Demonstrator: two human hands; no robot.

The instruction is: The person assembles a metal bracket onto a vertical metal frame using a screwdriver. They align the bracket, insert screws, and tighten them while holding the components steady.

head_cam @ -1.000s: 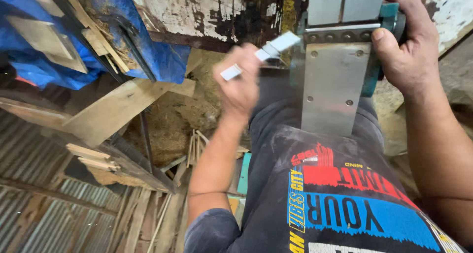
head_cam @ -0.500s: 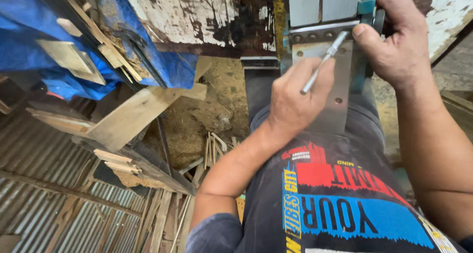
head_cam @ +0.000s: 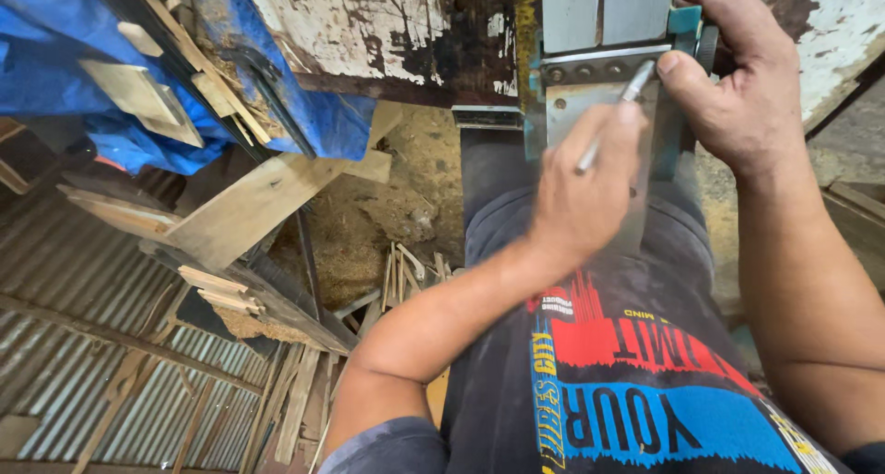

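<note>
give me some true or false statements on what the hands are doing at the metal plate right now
1. The left hand holds a thin metal tool. True.
2. The right hand hangs free, away from the metal plate. False: it grips the plate's teal-edged right side.
3. The tool's tip sits up by the row of bolts. True.
4. A red tarp lies at upper left. False: the tarp is blue.
5. Sawdust lies below the bench. True.

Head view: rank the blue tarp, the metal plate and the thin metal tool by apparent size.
1. blue tarp, spread across the upper left.
2. metal plate, partly hidden by the left hand.
3. thin metal tool, a slim rod in that hand.
</note>
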